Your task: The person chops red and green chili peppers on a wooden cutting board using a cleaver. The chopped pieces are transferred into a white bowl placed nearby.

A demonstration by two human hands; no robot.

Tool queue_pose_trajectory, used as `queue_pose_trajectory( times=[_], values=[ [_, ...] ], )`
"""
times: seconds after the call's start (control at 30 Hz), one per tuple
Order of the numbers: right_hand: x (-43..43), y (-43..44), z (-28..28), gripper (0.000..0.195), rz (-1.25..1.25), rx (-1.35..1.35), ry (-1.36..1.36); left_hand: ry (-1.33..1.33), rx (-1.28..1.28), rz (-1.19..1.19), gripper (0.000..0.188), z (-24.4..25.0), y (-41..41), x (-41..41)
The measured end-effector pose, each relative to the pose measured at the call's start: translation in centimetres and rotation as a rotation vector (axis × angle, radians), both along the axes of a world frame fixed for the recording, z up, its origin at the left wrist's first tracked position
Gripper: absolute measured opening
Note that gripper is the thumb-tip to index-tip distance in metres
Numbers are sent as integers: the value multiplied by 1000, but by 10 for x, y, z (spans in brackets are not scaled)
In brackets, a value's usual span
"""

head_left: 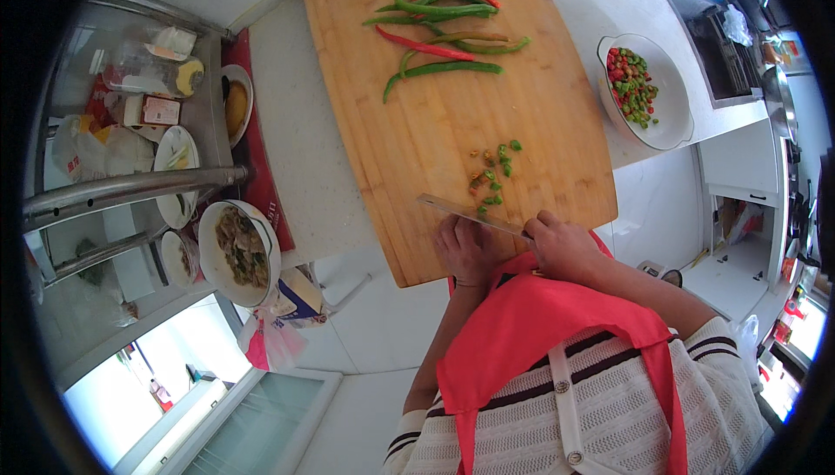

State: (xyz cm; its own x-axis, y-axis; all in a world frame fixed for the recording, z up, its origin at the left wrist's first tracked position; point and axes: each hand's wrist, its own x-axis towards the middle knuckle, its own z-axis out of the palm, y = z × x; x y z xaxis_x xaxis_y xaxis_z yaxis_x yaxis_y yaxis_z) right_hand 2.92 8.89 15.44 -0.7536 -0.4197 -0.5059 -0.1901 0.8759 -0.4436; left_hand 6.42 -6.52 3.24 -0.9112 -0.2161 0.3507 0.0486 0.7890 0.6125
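Note:
My right hand (564, 246) grips the handle of a kitchen knife (470, 212), whose blade points left across the near part of the wooden cutting board (548, 122). Close behind the blade, my left hand (464, 250) rests on the board with its fingers curled. Whatever may be under those fingers is hidden. Chopped green and reddish chili pieces (492, 178) lie scattered just beyond the knife. Farther up the board are several whole chili peppers, among them a red one (424, 44) and a long green one (450, 69).
To the right, a white two-handled bowl (675, 100) holds chopped red and green chilies (631, 87). A bowl of cooked food (241, 253) stands at left beside a metal rack (137, 198) with plates and packages. A sink (717, 51) lies at upper right.

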Motion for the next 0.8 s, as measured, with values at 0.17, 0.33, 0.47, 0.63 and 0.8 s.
queue_pose_trajectory(
  times=[0.17, 0.33, 0.47, 0.63, 0.8],
  values=[
    [1, -1, 5, 30, 7, 45, -35, -25, -122, -7, 27, -11, -2, 3],
    [0, -4, 4, 23, 31, 77, -56, -28, -138, -28, 32, -21, -4, 6],
    [-3, -13, 2, 24, 25, 141, -73, 36, -169, -56, 38, -20, -5, 8],
    [-13, -34, -6, 26, 13, 115, -131, 78, -89, -44, 41, -25, -4, 9],
    [-20, -51, -22, 25, 29, 86, -79, 79, -107, -100, 35, -22, -2, 6]
  ],
)
